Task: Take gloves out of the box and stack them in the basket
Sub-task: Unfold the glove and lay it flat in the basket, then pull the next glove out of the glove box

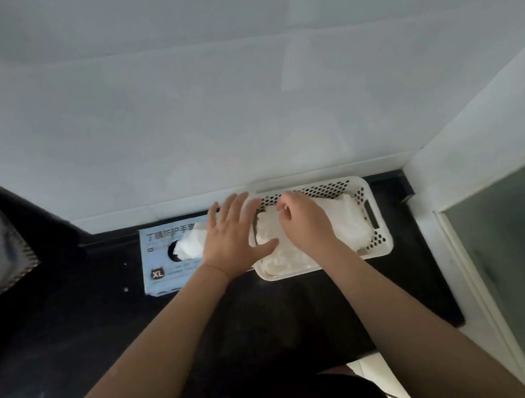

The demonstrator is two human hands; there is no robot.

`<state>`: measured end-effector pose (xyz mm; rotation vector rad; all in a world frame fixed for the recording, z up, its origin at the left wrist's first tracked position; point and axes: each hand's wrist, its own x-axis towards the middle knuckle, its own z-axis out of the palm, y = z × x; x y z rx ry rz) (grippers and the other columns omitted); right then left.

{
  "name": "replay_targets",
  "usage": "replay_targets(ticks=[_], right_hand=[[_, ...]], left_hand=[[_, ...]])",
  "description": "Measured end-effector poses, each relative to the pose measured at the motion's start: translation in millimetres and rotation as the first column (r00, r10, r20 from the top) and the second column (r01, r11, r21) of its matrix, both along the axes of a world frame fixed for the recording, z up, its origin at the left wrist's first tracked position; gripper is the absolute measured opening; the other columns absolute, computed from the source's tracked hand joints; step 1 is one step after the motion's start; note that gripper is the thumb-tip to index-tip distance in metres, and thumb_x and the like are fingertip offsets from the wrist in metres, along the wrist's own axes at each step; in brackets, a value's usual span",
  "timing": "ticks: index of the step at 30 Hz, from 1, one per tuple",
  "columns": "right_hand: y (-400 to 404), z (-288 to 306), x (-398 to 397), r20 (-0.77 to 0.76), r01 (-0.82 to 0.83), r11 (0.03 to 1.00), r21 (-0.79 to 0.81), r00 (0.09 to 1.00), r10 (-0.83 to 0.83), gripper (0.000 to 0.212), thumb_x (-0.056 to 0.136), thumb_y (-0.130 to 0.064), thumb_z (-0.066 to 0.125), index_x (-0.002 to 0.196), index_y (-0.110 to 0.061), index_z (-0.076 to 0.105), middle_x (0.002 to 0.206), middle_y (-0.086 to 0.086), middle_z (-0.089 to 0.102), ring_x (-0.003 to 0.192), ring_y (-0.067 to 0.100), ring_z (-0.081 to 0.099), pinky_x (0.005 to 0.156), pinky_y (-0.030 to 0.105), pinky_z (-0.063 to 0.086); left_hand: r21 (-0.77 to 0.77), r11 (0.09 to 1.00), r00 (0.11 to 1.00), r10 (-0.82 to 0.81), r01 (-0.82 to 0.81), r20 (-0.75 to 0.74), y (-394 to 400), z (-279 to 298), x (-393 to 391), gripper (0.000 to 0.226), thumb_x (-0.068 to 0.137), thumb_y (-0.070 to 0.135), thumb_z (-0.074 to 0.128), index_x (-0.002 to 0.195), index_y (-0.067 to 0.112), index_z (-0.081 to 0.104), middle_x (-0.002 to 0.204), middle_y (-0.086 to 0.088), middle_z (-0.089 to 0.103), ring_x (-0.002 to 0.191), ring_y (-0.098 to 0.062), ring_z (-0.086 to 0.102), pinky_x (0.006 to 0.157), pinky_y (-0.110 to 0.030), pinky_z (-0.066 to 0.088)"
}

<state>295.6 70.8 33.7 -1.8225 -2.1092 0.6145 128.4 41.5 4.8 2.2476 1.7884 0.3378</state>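
We see the gloves (312,235) lying as a white, crumpled pile inside the basket (384,241), a white perforated one standing on the black counter (274,318) against the wall (237,98). Our right hand (305,223) hovers over the pile with its back up, fingers curled toward the basket's far rim; we cannot tell whether they pinch a glove. Our left hand (234,234) lies flat and spread, palm down, across the gap between the basket's left edge and the box (163,260), its thumb reaching over the rim onto the pile. The blue box, marked XL, sits just left of the basket, with one white glove (190,245) bulging from its opening. Both forearms stretch forward, bare.
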Motion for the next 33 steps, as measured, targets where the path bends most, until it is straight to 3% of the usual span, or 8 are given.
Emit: replay_targets(ticks=[3,5,9,12,17,24,29,33], right_hand=[[-11,-6,-49,-0.104,-0.029,0.999,-0.027,0.994,0.026,0.013,0.095,-0.024,0.054,0.094,-0.012,0.059,0.088,-0.002,0.056,0.076,0.016,0.051,0.066,0.03,0.039],[-19,-11,-81,-0.122,-0.066,0.993,-0.094,0.991,0.054,0.024,0.091,-0.036,0.062,0.102,-0.015,0.059,0.097,-0.003,0.053,0.079,0.016,0.055,0.068,0.03,0.044],[-20,-21,-104,0.233,-0.088,0.986,-0.143,0.965,0.121,0.014,0.09,-0.017,0.062,0.103,-0.013,0.056,0.107,0.005,0.05,0.097,0.025,0.054,0.072,0.032,0.039],[-18,-14,-110,0.272,-0.014,0.996,-0.092,0.962,0.039,0.016,0.088,-0.004,0.055,0.077,-0.014,0.05,0.079,0.002,0.046,0.073,0.025,0.049,0.057,0.029,0.03],[-6,25,-117,-0.069,-0.029,0.999,0.033,0.997,0.031,0.011,0.088,-0.004,0.055,0.079,-0.01,0.058,0.089,0.0,0.054,0.08,0.018,0.053,0.07,0.029,0.041],[-14,99,-131,-0.457,0.097,0.965,0.243,0.889,0.025,0.001,0.092,-0.01,0.057,0.092,-0.01,0.056,0.088,-0.004,0.059,0.082,0.01,0.055,0.069,0.008,0.038],[-17,118,-128,-0.365,0.009,0.978,0.209,0.928,0.069,0.008,0.089,-0.013,0.059,0.086,-0.017,0.054,0.092,-0.002,0.055,0.084,0.01,0.054,0.07,0.004,0.035],[-23,118,-129,-0.379,0.038,0.996,0.083,0.925,-0.004,0.003,0.087,-0.014,0.057,0.087,-0.016,0.055,0.094,-0.002,0.058,0.084,0.006,0.053,0.065,0.003,0.034]], left_hand=[[0.063,0.991,0.993,0.114,-0.116,0.034,-15,-3,-55,0.086,0.071,0.074,0.049,0.14,0.022,0.044,0.146,-0.006,0.044,0.139,-0.028,0.036,0.117,-0.051,0.022],[-0.012,0.984,0.984,0.176,-0.176,0.018,-26,-5,-92,0.092,0.07,0.072,0.056,0.144,0.022,0.037,0.148,-0.005,0.04,0.14,-0.027,0.031,0.117,-0.049,0.021],[-0.259,0.946,0.981,0.194,-0.194,-0.023,-38,-7,-130,0.106,0.071,0.065,0.067,0.154,0.026,0.014,0.157,0.0,0.027,0.145,-0.022,0.021,0.118,-0.045,0.018],[-0.329,0.926,0.978,0.205,-0.182,0.035,-40,-5,-143,0.105,0.072,0.06,0.069,0.155,0.027,0.014,0.156,0.0,0.031,0.143,-0.022,0.028,0.116,-0.045,0.022],[-0.422,0.893,0.97,0.219,-0.157,0.102,-34,1,-148,0.105,0.071,0.056,0.073,0.154,0.025,0.017,0.154,0.0,0.035,0.141,-0.023,0.032,0.113,-0.047,0.029],[-0.441,0.883,0.951,0.259,-0.161,0.17,-34,5,-156,0.098,0.07,0.051,0.076,0.151,0.026,0.026,0.147,0.001,0.044,0.131,-0.022,0.045,0.106,-0.043,0.039],[-0.441,0.886,0.874,0.323,-0.144,0.363,-32,20,-152,0.102,0.07,0.05,0.08,0.152,0.029,0.022,0.15,-0.001,0.04,0.135,-0.025,0.042,0.109,-0.047,0.04],[-0.276,0.951,0.766,0.278,-0.136,0.579,-30,50,-145,0.083,0.077,0.035,0.08,0.147,0.033,0.034,0.142,0.006,0.043,0.13,-0.014,0.039,0.109,-0.035,0.036]])
